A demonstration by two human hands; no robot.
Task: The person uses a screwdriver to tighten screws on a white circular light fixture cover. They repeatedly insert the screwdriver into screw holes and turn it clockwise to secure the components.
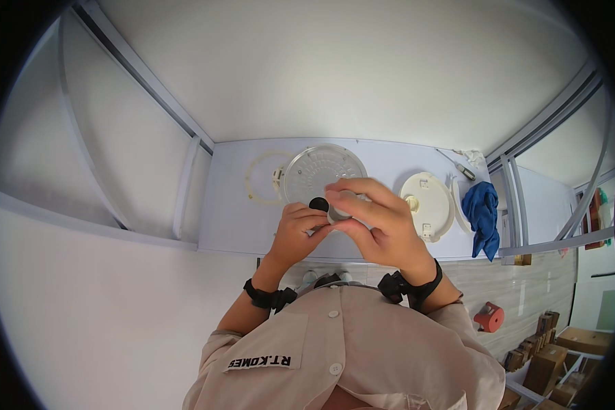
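Observation:
My right hand (384,220) is closed round a small grey cylinder (339,209), with the thumb below and the fingers above it. Right beside the cylinder, my left hand (296,232) pinches at a small black round piece (318,203). Whether the two pieces are joined cannot be made out, as fingers cover part of both. Just beyond my hands lies a clear round disc (321,164) with a ribbed pattern. A white round plate-like part (432,200) with small fittings rests to the right of my right hand.
Left of the disc lies a thin pale ring (247,179). At the table's (227,219) right end are a screwdriver (463,170), crumpled white material (473,158) and a blue cloth (484,213) hanging over the front edge. A red roll (490,318) and cardboard boxes (545,365) stand on the floor.

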